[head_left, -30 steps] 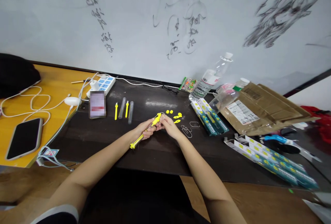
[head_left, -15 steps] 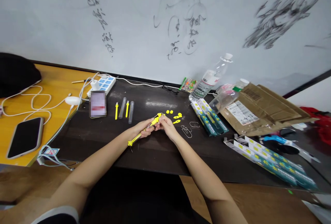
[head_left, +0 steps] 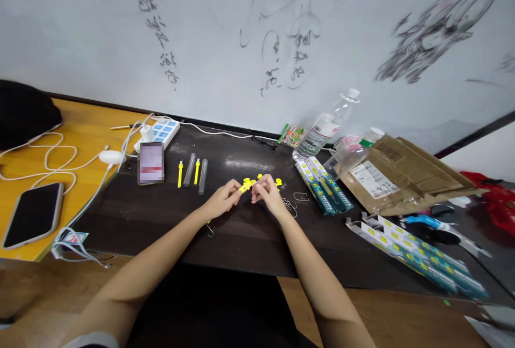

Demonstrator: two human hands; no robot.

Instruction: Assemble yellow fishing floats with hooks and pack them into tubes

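A whiteboard point(head_left: 209, 58) stands behind the dark table point(head_left: 241, 246), where a brown package point(head_left: 402, 176) lies to the right. Mid-table come the left hand point(head_left: 222, 199) and right hand point(head_left: 269, 194), clear tubes point(head_left: 203, 177) lying off to their left. The left hand grips a yellow piece point(head_left: 244, 188), between both hands; the right hand's fingertips bunch beside it, their hold impossible to tell. Wire hooks point(head_left: 289, 207) lie nearby

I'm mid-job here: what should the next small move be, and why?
Probably steady the yellow piece in the left hand and ease the right hand toward its far end. The left hand pinches its near end, and the right is close by, though whether it touches is unclear. I'd go slowly: a thin metal hook shows just below the left hand.
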